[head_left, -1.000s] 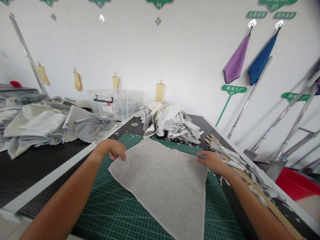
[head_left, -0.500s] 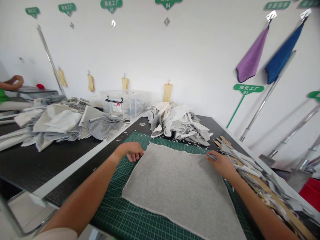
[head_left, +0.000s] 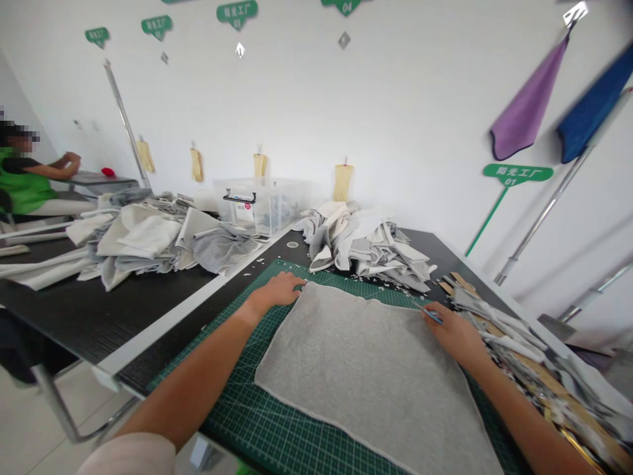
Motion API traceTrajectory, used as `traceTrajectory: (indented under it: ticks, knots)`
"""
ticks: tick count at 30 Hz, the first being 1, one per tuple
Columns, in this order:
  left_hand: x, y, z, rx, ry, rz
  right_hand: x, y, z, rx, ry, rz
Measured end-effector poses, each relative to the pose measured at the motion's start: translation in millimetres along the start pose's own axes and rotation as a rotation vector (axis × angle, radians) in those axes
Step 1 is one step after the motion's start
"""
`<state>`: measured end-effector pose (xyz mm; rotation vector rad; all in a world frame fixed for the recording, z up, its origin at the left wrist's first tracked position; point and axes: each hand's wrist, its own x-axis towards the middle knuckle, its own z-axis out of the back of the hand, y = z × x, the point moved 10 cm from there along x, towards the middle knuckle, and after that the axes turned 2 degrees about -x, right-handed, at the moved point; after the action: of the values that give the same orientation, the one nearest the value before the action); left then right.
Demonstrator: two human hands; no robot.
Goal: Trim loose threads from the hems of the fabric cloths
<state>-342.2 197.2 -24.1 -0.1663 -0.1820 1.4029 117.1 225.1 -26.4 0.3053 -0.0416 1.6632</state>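
A grey square cloth (head_left: 366, 363) lies flat on a green cutting mat (head_left: 277, 429). My left hand (head_left: 281, 290) rests at the cloth's far left corner, fingers stretched out flat on the mat. My right hand (head_left: 452, 330) sits at the cloth's far right corner, fingers closed round a thin blue tool (head_left: 431, 315) whose tip points left over the cloth edge.
A heap of grey and white cloth pieces (head_left: 366, 247) lies beyond the mat. Offcut strips (head_left: 499, 330) litter the table's right edge. More folded cloths (head_left: 153, 241) and a clear plastic box (head_left: 257, 204) stand on the left table. A person in green (head_left: 24, 185) sits far left.
The cloth has been turned from a diagonal lie to square with the mat. My left hand went from pinching its corner to lying flat. The view swung left, showing the seated person.
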Motion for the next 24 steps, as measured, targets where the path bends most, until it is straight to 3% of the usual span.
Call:
traceTrajectory:
  ticks: [2,4,8,18,24]
  knots:
    - [-3,18,-1.6,0.073,-0.021,0.13,-1,0,-1,-0.012,0.004,-0.003]
    - [-4,26,-5.0,0.074,-0.011,0.165,-1,0,-2,-0.016,0.011,-0.006]
    - [4,14,-11.3,-0.03,-0.027,0.006,-4,4,-2,-0.024,0.012,-0.005]
    - [17,33,-0.1,-0.012,-0.339,0.101,-9,9,-2,-0.022,0.008,-0.009]
    - [19,18,-2.7,-0.101,-0.339,-0.049,-11,10,-5,-0.047,0.013,0.001]
